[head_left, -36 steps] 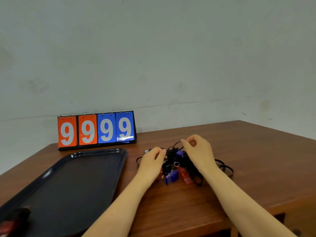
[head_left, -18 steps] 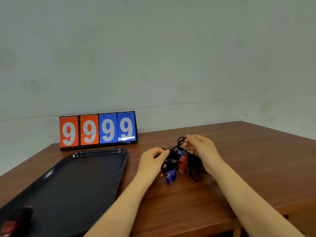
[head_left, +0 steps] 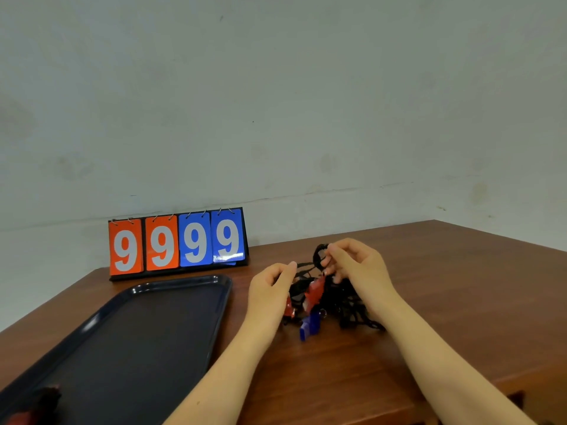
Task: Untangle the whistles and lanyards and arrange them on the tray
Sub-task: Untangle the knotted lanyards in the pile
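Observation:
A tangle of black lanyards (head_left: 346, 305) with whistles hangs between my hands above the wooden table. My right hand (head_left: 359, 268) pinches a loop of black cord at the top of the bundle. My left hand (head_left: 270, 286) pinches another cord on the left side. A red whistle (head_left: 314, 292) dangles in the middle, a second red one (head_left: 289, 308) shows beside my left hand, and a blue whistle (head_left: 310, 328) sits lowest, near the table. The dark blue tray (head_left: 171, 289) lies to the left, with a red whistle and black cord (head_left: 33, 406) at its near corner.
A flip scoreboard (head_left: 178, 242) reading 9999 stands against the wall behind the tray. The table's right edge (head_left: 503, 233) runs back along the wall, and its front edge is near my forearms.
Both hands have lifted the bundle off the table. My right hand rose with a cord loop, so the whistles now dangle instead of lying flat.

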